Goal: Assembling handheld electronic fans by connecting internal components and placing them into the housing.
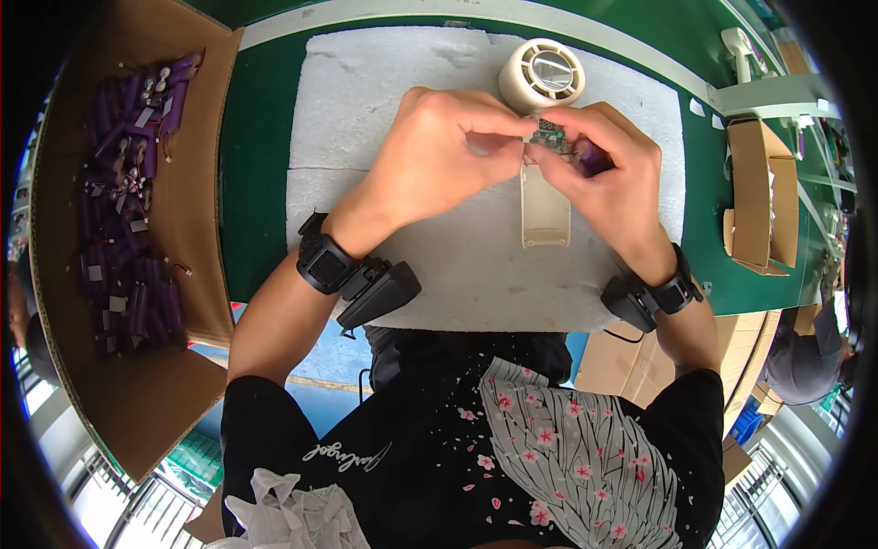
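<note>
A small green circuit board (551,134) is held up between my hands, above the foam sheet. My left hand (444,151) pinches at the board's left edge, thumb and forefinger closed. On the other side, my right hand (615,160) grips the board with thumb and forefinger. A purple cylindrical battery (594,158) sits within the curl of that right hand. Beneath the hands lies a cream handheld fan, its round slotted head (518,90) at the far end. Its handle shell (546,212) points toward me; the fingers cover the part between. Fine wires near the fingertips are hard to make out.
At left stands a deep cardboard box (197,210) with many purple wired batteries (128,197). A white foam sheet (366,101) covers part of the green table (261,119). A small open carton (752,197) is at right, and another fan (737,46) stands behind it.
</note>
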The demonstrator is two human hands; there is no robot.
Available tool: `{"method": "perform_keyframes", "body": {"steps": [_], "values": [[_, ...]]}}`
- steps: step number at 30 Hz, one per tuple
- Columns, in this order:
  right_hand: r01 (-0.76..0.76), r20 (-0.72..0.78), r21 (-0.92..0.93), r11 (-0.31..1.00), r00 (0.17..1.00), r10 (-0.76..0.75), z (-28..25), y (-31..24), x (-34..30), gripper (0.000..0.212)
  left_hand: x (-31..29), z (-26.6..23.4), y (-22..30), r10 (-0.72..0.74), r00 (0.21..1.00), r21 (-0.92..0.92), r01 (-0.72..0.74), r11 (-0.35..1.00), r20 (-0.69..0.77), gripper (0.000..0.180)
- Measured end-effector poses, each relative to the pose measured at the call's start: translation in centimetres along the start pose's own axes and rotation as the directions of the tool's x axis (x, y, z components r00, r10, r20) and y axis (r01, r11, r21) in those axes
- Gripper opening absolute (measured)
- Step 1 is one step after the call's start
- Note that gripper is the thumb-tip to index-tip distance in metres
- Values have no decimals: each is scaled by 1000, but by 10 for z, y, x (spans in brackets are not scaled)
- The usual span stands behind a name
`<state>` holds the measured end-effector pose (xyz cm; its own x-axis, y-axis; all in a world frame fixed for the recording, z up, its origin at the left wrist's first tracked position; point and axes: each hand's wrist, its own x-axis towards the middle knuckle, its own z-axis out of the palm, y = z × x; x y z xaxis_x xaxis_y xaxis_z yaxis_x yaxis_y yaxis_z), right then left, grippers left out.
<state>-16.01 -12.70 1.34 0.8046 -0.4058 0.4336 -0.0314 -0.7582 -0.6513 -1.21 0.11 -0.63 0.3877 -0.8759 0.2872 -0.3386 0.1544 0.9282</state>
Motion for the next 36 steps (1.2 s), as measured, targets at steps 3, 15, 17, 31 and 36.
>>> {"method": "perform_keyframes", "body": {"steps": [3,15,17,31,36], "values": [[9,-4,-6,1000,1000,-9,1,1,0,31,-1,-3,4,-14,999,41,12,999,52,25],[-18,3,-46,999,1000,18,1,0,2,30,-1,-1,3,-24,999,53,23,998,32,23],[-22,2,-52,998,1000,22,1,0,1,30,-2,-2,4,-21,998,65,18,998,53,24],[-194,74,142,971,980,185,0,1,0,21,-2,12,4,-62,998,-43,63,997,29,32],[-185,78,132,974,981,176,-1,0,0,20,-3,14,3,-23,1000,98,23,995,4,35]]}}
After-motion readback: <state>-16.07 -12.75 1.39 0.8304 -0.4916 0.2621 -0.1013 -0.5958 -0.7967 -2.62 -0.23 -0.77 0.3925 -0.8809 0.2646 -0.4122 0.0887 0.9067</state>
